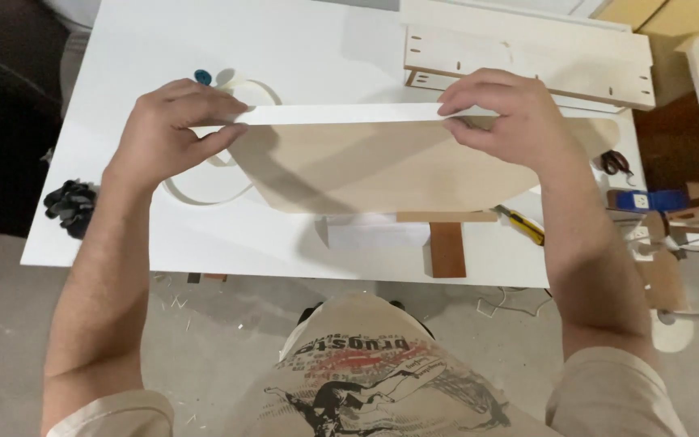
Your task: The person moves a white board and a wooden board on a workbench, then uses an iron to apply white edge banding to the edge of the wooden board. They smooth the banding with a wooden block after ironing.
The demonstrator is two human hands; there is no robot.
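A tan wooden panel (382,166) with a rounded lower outline stands on edge on the white table (163,40). A white strip of edge banding (341,113) runs along its top edge. My left hand (171,129) pinches the strip at the panel's left end. My right hand (507,113) presses down on the strip near the right end, fingers curled over the edge. The loose tail of the white banding (204,198) curls on the table below my left hand.
White drilled boards (527,57) lie stacked at the back right. A brown wooden block (446,249) and a white block (378,233) sit under the panel. A yellow-handled tool (521,224), pliers (615,164), a blue tape roll (657,200) and black screws (70,206) lie around.
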